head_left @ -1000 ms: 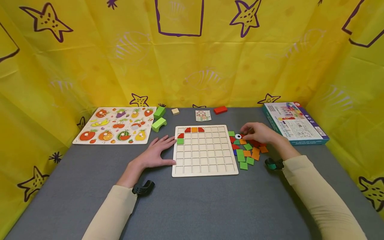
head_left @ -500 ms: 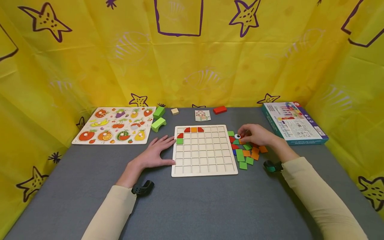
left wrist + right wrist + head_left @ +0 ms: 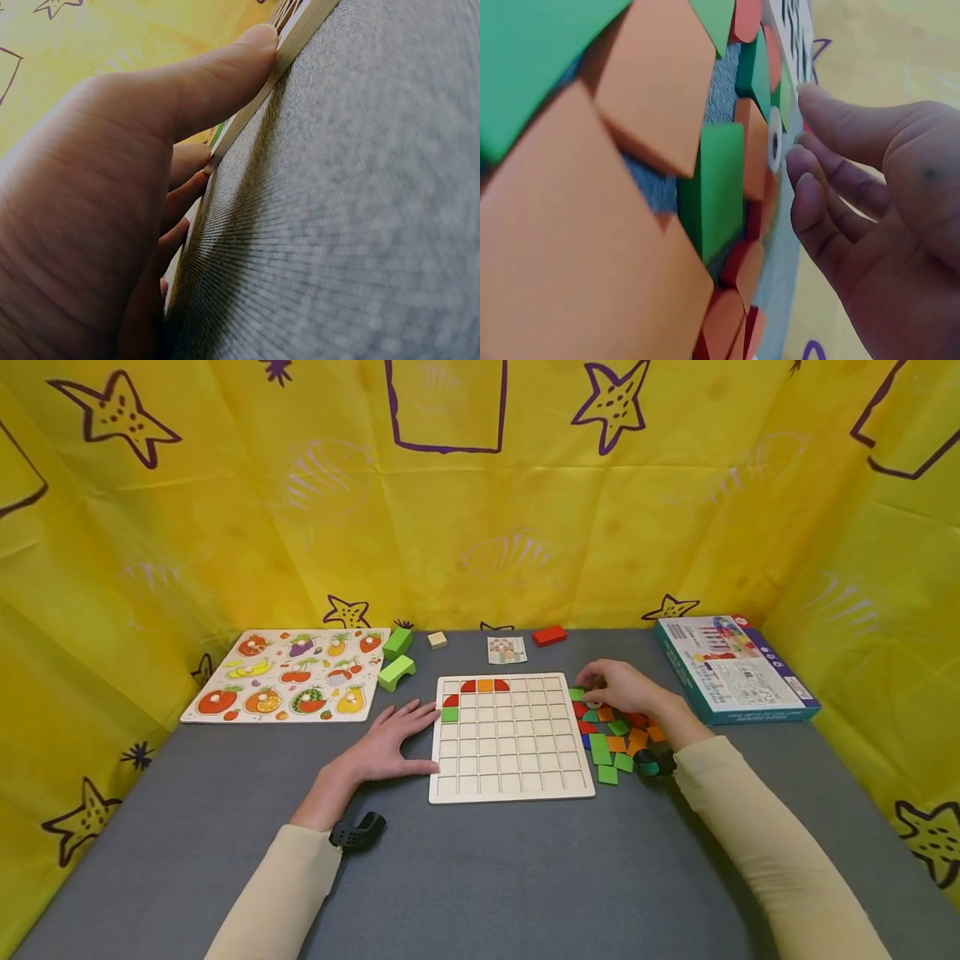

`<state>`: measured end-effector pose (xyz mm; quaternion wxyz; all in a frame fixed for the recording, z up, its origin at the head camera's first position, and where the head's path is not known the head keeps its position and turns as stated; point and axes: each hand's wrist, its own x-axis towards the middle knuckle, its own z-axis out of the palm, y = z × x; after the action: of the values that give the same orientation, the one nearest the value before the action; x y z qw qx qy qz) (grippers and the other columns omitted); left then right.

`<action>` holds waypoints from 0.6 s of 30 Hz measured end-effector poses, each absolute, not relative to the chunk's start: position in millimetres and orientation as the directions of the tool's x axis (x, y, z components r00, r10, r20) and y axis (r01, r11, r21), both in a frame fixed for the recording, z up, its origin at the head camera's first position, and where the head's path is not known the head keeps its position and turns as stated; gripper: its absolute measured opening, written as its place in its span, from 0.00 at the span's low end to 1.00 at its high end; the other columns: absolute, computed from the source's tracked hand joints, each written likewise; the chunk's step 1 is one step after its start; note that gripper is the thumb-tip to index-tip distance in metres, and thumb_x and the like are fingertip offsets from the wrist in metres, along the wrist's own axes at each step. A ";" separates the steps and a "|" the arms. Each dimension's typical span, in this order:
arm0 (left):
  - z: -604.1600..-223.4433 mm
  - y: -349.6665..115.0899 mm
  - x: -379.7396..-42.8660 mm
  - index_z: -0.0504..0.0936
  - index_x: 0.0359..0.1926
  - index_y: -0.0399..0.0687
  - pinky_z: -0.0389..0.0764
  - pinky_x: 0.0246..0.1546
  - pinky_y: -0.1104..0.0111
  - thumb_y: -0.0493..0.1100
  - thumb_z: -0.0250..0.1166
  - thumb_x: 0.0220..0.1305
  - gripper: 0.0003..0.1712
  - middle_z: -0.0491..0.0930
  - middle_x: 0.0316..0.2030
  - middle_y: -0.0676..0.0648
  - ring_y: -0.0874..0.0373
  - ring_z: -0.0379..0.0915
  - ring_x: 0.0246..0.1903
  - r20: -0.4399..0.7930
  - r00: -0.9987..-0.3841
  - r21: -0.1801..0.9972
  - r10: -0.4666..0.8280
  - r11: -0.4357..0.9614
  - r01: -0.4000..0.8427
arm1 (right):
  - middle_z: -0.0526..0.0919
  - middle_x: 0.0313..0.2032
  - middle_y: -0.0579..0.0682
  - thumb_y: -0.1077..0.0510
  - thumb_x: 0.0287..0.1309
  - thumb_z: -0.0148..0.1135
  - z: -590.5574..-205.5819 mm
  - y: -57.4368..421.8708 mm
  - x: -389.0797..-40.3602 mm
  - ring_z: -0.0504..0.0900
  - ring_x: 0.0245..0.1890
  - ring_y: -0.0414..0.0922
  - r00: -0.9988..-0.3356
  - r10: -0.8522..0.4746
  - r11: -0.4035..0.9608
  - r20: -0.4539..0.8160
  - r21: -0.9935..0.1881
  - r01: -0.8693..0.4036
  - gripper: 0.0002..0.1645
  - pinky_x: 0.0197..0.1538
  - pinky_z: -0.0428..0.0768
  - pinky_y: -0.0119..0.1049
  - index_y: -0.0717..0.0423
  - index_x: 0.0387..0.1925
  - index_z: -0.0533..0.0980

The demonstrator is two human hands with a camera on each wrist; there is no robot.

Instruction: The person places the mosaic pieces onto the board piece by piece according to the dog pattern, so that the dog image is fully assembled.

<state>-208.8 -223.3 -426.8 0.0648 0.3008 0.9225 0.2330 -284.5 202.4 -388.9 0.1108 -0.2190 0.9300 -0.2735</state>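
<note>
My left hand lies with spread fingers against the left edge of a pale wooden grid board. In the left wrist view, the thumb rests along the board's edge. Red quarter-round tiles, an orange square and a green square sit in the grid's upper left. Over the far end of a heap of coloured tiles hovers my right hand, close to a green tile. Its thumb and fingers are bent but apart, with nothing visible between them, beside a white eye tile.
Behind the board lie a small picture card, a red block and a beige block. A fruit puzzle board and green blocks are at left; a box stands at right.
My right hand has moved left and slightly away from me over the tile heap, now covering most of the eye tile in the head view. The left hand and the board stay put.
</note>
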 end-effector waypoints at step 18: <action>-425.4 -222.6 -207.8 0.60 0.78 0.47 0.37 0.71 0.42 0.66 0.71 0.57 0.55 0.56 0.77 0.46 0.43 0.41 0.77 0.013 -0.816 0.464 0.577 0.720 0.516 | 0.82 0.47 0.58 0.63 0.66 0.65 -384.5 208.3 -285.5 0.79 0.46 0.54 -0.880 -0.457 0.781 -0.129 -0.532 -0.327 0.15 0.54 0.76 0.53 0.64 0.53 0.80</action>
<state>-207.8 -222.6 -425.4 0.0663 0.2956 0.9249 0.2299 -285.5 208.3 -384.5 0.1264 -0.2095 0.9352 -0.2561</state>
